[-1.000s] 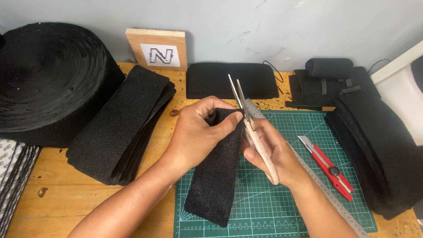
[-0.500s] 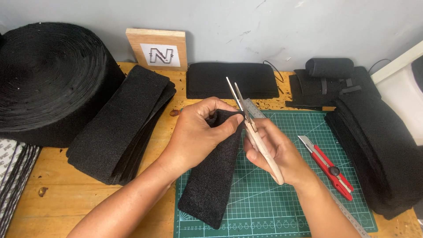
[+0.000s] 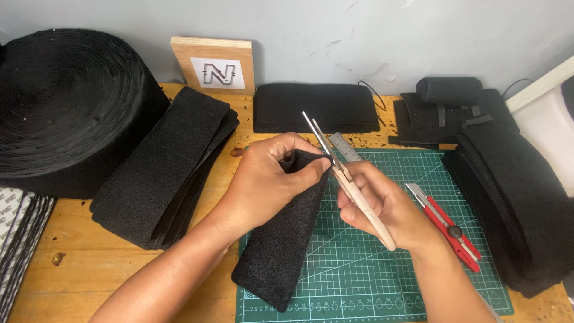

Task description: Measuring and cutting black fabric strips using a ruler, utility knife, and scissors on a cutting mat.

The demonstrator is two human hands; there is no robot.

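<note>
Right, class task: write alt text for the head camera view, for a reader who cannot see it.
A left hand pinches the top of a black felt strip while the right hand holds small snips at its edge, over a green cutting mat. A red utility knife, stacked black strips and a big black roll lie around on the wooden bench.

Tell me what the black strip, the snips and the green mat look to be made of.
Black strip: soft foam or felt, matte, fuzzy, bending limply.
Snips: shiny metal blades, pale handle, possibly plastic or wood.
Green mat: matte rubbery plastic, printed with a grid.
</note>
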